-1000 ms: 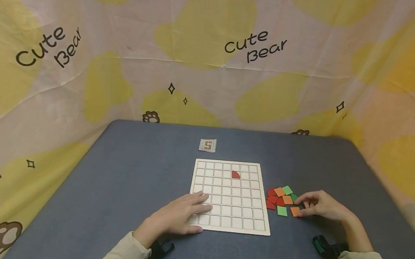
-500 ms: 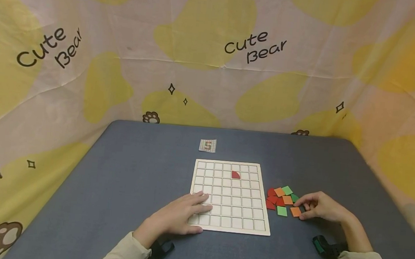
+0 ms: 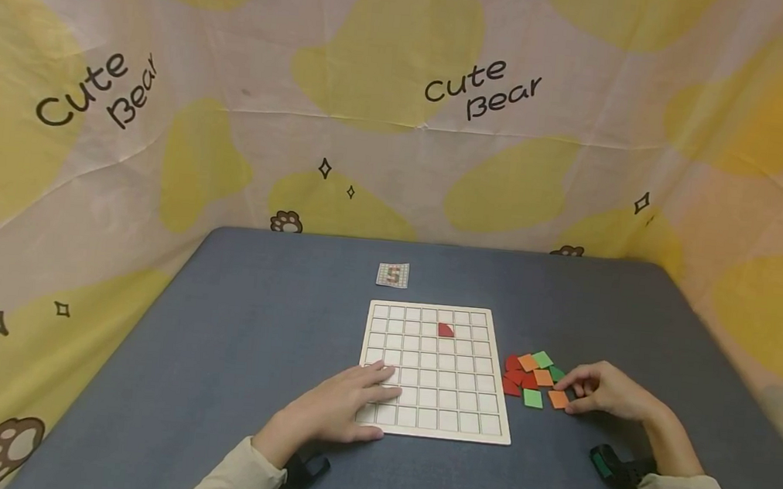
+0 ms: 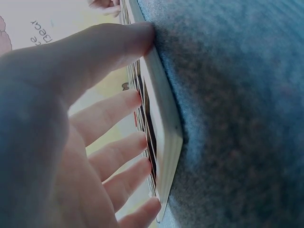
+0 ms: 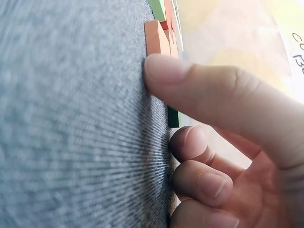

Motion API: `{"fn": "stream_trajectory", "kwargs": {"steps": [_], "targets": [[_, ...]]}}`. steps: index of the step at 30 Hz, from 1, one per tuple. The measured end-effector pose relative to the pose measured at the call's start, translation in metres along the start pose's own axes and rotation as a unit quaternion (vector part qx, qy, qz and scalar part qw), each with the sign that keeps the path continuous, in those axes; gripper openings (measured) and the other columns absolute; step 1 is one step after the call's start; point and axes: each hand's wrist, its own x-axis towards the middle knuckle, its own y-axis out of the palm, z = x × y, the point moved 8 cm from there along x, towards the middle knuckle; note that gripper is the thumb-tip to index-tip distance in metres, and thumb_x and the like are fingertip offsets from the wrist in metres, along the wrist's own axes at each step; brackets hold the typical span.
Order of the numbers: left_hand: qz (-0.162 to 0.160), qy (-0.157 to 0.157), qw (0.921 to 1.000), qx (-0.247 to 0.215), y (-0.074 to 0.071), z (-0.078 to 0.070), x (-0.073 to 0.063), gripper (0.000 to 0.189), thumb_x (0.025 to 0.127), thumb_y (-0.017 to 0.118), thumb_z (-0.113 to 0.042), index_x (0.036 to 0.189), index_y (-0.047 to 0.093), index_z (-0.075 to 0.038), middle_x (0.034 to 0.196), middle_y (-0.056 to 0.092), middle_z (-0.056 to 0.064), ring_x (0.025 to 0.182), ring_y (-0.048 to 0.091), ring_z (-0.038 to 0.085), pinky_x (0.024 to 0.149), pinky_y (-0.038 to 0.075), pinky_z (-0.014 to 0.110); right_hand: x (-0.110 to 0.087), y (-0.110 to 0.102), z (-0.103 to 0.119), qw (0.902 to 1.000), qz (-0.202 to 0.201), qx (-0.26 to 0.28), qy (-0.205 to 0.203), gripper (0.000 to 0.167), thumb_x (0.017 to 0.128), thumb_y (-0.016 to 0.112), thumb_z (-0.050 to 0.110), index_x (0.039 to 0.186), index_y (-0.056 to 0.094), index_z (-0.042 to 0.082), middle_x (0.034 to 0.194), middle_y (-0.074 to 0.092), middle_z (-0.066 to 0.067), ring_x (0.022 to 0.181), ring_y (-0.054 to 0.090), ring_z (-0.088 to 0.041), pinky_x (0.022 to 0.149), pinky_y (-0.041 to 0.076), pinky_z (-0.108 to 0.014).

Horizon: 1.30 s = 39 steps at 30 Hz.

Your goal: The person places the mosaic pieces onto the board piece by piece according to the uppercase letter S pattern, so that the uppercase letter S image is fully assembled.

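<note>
My left hand [image 3: 339, 404] rests with its fingers spread on the lower left corner of a white grid board [image 3: 451, 362]; its thumb lies along the board's near edge. One red quarter-round tile [image 3: 445, 330] sits in a cell of the upper part. Right of the board, my right hand [image 3: 616, 390] is low over the table beside a pile of tiles. Its thumb touches the edge of an orange square tile [image 5: 156, 40], while the index fingertip is by a dark green tile [image 3: 556, 374]. The other fingers curl loosely, nothing between them.
Red tiles [image 3: 513, 376], more orange ones and a light green square tile [image 3: 532, 398] lie close to the board's right edge. A small card [image 3: 393, 275] with a coloured grid pattern lies behind the board. A printed cloth [image 3: 378, 80] hangs behind the table.
My right thumb has shifted slightly toward the near side, and the orange tile at it has moved a touch to the right. My left hand stays on the board.
</note>
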Motion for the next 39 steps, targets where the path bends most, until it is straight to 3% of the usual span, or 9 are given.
{"fn": "stream_trajectory", "kwargs": {"steps": [13, 32, 39], "targets": [[-0.018, 0.012, 0.9997, 0.008, -0.004, -0.002, 0.000, 0.058, 0.086, 0.067, -0.041, 0.138, 0.054, -0.017, 0.152, 0.044, 0.010, 0.144, 0.039, 0.030, 0.116, 0.038, 0.045, 0.001, -0.002, 0.003, 1.0000, -0.004, 0.006, -0.006, 0.022, 0.082, 0.071, 0.004, 0.099, 0.067, -0.009, 0.067, 0.049, 0.004, 0.057, 0.041, 0.000, 0.047, 0.036, -0.020], [-0.019, 0.019, 0.9987, 0.044, -0.007, -0.005, 0.000, 0.058, 0.086, 0.067, -0.043, 0.137, 0.055, -0.016, 0.149, 0.047, 0.009, 0.141, 0.043, 0.028, 0.114, 0.040, 0.040, 0.007, -0.007, 0.012, 0.9982, -0.036, -0.028, 0.040, 0.028, 0.081, 0.075, 0.013, 0.103, 0.069, -0.004, 0.070, 0.047, 0.011, 0.060, 0.044, 0.001, 0.049, 0.035, -0.020], [-0.018, 0.018, 0.9988, 0.042, -0.007, -0.005, -0.002, 0.058, 0.086, 0.067, -0.042, 0.136, 0.056, -0.016, 0.149, 0.048, 0.009, 0.140, 0.044, 0.028, 0.114, 0.041, 0.040, 0.016, -0.003, 0.016, 0.9989, -0.037, -0.025, 0.017, 0.026, 0.081, 0.075, 0.013, 0.101, 0.070, -0.002, 0.069, 0.048, 0.013, 0.058, 0.043, 0.002, 0.048, 0.036, -0.021]]}}
